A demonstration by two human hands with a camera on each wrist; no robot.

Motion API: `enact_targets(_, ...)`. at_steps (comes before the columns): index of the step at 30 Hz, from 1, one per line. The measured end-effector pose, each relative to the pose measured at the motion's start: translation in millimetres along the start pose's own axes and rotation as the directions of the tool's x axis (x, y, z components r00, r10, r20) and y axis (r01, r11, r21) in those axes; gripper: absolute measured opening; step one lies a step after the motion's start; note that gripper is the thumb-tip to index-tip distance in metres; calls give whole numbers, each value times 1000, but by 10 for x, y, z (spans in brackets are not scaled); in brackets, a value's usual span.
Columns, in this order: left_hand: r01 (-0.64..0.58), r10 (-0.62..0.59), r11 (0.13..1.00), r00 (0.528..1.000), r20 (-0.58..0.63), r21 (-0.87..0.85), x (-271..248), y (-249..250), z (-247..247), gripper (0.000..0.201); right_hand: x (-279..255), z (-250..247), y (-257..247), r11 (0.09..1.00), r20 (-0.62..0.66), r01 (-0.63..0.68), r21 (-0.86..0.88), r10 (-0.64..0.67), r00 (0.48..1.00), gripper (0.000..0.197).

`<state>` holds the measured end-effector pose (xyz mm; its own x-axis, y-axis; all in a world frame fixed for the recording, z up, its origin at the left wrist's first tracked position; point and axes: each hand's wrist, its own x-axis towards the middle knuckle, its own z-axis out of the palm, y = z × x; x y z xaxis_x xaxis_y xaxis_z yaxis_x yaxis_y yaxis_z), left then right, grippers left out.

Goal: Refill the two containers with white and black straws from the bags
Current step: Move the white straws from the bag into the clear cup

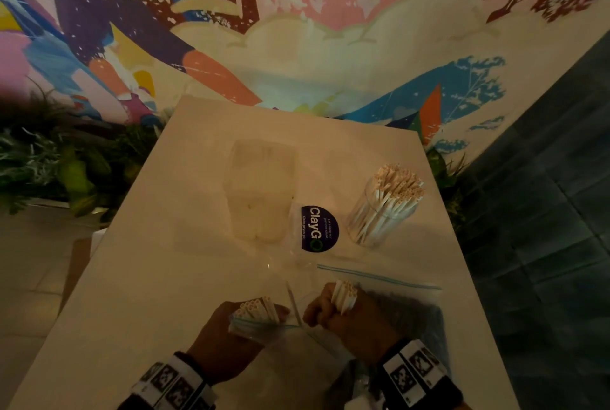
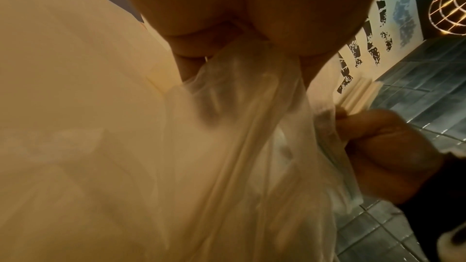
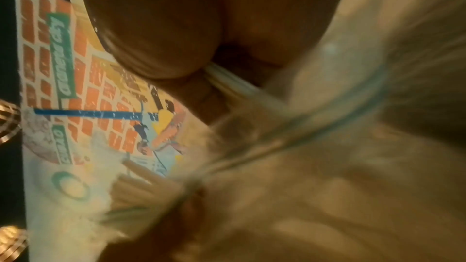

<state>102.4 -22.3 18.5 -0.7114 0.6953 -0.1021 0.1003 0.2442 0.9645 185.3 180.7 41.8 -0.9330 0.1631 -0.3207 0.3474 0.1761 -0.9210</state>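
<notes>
Near the table's front edge my left hand [image 1: 231, 337] grips the mouth of a clear zip bag [image 1: 264, 327] with white straws [image 1: 254, 309] sticking out of it. My right hand [image 1: 333, 317] grips a bundle of white straws [image 1: 345, 297] just right of that bag. The left wrist view shows the left hand [image 2: 227, 27] holding the bag's plastic [image 2: 239, 117], with the right hand [image 2: 383, 138] and its straws [image 2: 358, 95] beside it. A clear container [image 1: 384, 211] at the right is full of white straws. A second clear container [image 1: 318, 231] with a dark round sticker looks empty.
A zip bag of dark straws [image 1: 409, 314] lies flat under and right of my right hand. Another clear bag [image 1: 260, 188] lies farther back at the table's [image 1: 148, 277] middle. Plants border the table on the left; a painted wall stands behind.
</notes>
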Motion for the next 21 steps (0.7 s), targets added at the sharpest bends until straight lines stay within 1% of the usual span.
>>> enact_targets(1, -13, 13, 1000, 1000, -12, -16, -9, -40, 6, 22, -13, -19, -61, 995, 17, 34, 90, -35, 999, 39)
enact_targets(3, -9, 9, 1000, 1000, -14, -23, -14, -20, 12, 24, -9, -42, -160, 951, 39, 82, 299, -98, 994, 37)
enact_targets(4, -12, 12, 1000, 1000, -4, -12, -5, -33, 25, 25, 2, -51, -197, 928, 35, 97, 359, -117, 992, 37)
enact_targets(5, -13, 13, 1000, 1000, -10, -12, 7, -44, 32, 35, 12, -60, -236, 918, 23, 110, 382, -128, 991, 35)
enact_targets(6, -5, 5, 1000, 1000, -18, -7, 10, -59, 34, 47, 18, -77, -278, 914, 11, 126, 385, -141, 990, 33)
enact_targets(7, 15, -15, 1000, 1000, -10, -24, 0, -46, 14, 45, 20, -100, -317, 916, -3, 142, 376, -151, 988, 30)
enact_targets(8, 32, -32, 999, 999, 19, -20, 0, -53, 7, 29, 15, -120, -366, 916, -16, 163, 368, -169, 986, 27)
enact_targets(9, 45, -44, 998, 999, 31, -33, -4, -55, -5, 19, 13, -144, -415, 917, -35, 184, 355, -184, 982, 25)
enact_targets(12, 49, -47, 997, 998, 31, -67, -36, -100, -28, 26, 10, -241, -639, 911, -135, 253, 325, -220, 966, 25)
enact_targets(14, 54, -52, 997, 998, 32, -63, -24, -115, -26, 27, 32, -389, -812, 913, -223, 301, 275, -243, 944, 36)
enact_targets(16, 39, -36, 997, 999, 39, -64, -26, -116, -27, 25, 84, -610, -992, 902, -315, 381, 204, -308, 898, 46)
enact_targets(17, 40, -37, 997, 999, 39, -68, -29, -130, -33, 26, 115, -731, -1079, 884, -371, 434, 174, -350, 861, 49)
enact_targets(18, 36, -33, 997, 999, 34, -67, -28, -138, -31, 27, 141, -842, -1174, 855, -425, 495, 155, -395, 814, 48)
enact_targets(19, 29, -27, 997, 999, 31, -66, -30, -134, -34, 28, 165, -946, -1267, 813, -479, 564, 145, -441, 759, 42)
enact_targets(20, 16, -14, 998, 999, 28, -62, -30, -118, -31, 28, 182, -1038, -1370, 762, -527, 632, 140, -483, 699, 37)
enact_targets(21, 4, -2, 998, 1000, 29, -61, -30, -107, -29, 27, 204, -1124, -1467, 709, -565, 692, 132, -520, 641, 37)
